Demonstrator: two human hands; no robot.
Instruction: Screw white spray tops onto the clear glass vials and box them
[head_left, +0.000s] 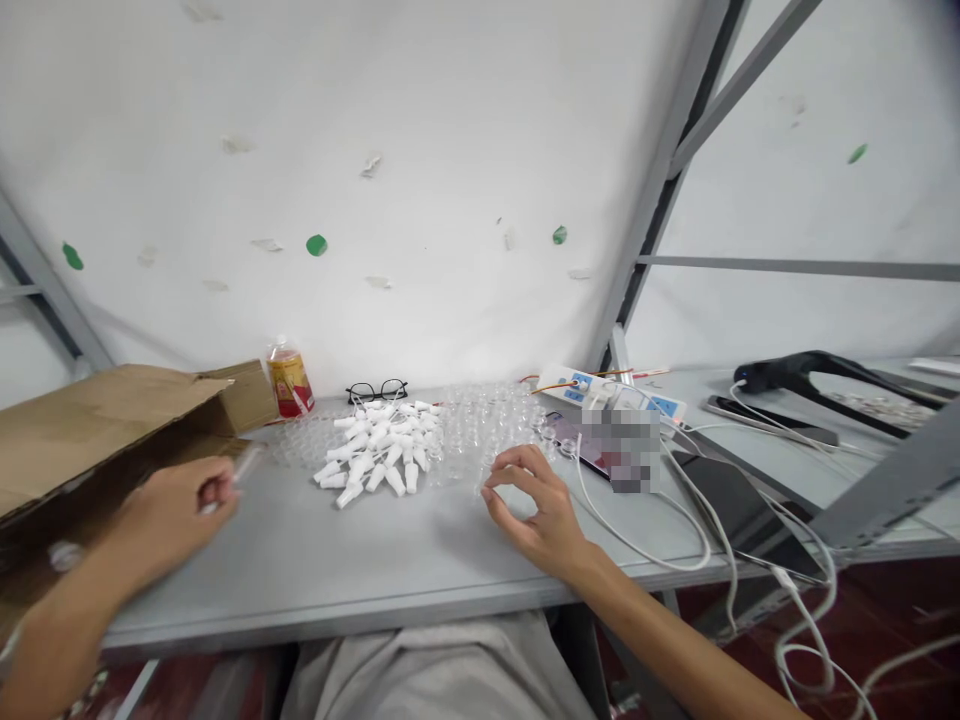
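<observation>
My left hand is at the open cardboard box, its fingers curled round a clear, slim tube-like piece that is blurred. Near the middle of the table, my right hand has its thumb and index fingertip brought together in a ring shape. Whether something small and clear sits in that pinch I cannot make out. Between the hands lies a heap of white nozzle caps, some with thin stems. Clear bottles stand packed behind my right hand, and more clear pieces lie left of the heap.
The cardboard box covers the left end of the grey table. Along the wall are a red-yellow bottle, glasses and a power strip. Phones and looping white cables lie right, beside a metal post.
</observation>
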